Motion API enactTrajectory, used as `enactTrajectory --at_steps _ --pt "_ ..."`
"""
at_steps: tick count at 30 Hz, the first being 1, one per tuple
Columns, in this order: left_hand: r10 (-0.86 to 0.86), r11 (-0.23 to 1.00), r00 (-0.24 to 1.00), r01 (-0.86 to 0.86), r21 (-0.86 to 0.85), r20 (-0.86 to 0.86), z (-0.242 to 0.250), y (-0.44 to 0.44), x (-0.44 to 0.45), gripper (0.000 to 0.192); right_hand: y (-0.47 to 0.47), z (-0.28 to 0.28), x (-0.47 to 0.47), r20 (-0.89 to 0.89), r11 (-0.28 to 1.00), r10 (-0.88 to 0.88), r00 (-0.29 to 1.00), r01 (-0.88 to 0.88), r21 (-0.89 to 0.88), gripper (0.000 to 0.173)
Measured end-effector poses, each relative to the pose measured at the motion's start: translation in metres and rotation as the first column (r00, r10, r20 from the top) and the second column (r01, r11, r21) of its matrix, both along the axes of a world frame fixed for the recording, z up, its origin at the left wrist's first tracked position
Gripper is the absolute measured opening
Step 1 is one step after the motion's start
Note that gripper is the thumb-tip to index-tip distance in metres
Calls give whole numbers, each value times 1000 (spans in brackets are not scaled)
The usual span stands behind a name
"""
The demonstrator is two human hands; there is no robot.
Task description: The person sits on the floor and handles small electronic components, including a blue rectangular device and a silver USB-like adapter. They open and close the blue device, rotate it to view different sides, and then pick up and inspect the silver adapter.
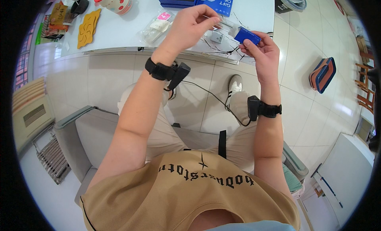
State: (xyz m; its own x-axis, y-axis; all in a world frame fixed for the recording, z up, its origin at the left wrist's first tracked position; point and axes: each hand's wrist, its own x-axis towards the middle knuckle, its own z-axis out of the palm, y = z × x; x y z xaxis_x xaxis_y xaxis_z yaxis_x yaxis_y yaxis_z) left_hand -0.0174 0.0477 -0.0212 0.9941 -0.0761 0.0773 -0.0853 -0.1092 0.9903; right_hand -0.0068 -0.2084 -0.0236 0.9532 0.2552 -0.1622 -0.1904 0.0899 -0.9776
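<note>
My left hand (pixel 195 26) is raised over the table, thumb and fingers pinched on a clear plastic piece (pixel 226 23), perhaps a sleeve or strip. That plastic stretches toward a small blue packet (pixel 247 36), which my right hand (pixel 262 50) grips between thumb and fingers near the table's right edge. Whether the two are joined is hard to tell. Below the plastic sits a small white block (pixel 217 37) with dark marks. Behind my hands are a blue gift box (pixel 179 5) with a black insert and a blue printed card (pixel 224 7). Left of my left hand lies a clear plastic bag (pixel 151 34) bearing a pink label.
On the white table (pixel 119 37) stand a cup (pixel 117 4) with a red lid, yellow mats (pixel 88 28) and several snack packets (pixel 56 19). A bin (pixel 290 6) and a folding basket (pixel 322 75) are on the floor. A cable (pixel 208 92) links my wrist devices.
</note>
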Motion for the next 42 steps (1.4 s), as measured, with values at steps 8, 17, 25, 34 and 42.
enactTrajectory --at_steps 8,17,25,34,42 --pt "48 990 999 -47 -135 2 1 18 3 12 -8 -1 4 -86 987 22 996 -8 163 33" --pt "-52 552 973 -158 -819 -223 6 26 -1 15 -8 -4 5 -169 969 -8 986 50 243 28" --pt "-187 692 933 -98 -715 -308 4 -11 -10 8 -6 -4 3 -226 882 102 969 17 470 25" --pt "17 999 993 -22 36 119 22 -52 -23 17 -2 -10 1 -158 834 176 972 -62 549 21" --pt "45 998 996 -48 31 83 23 -54 -23 13 -2 -11 -1 -160 793 226 961 -86 603 19"
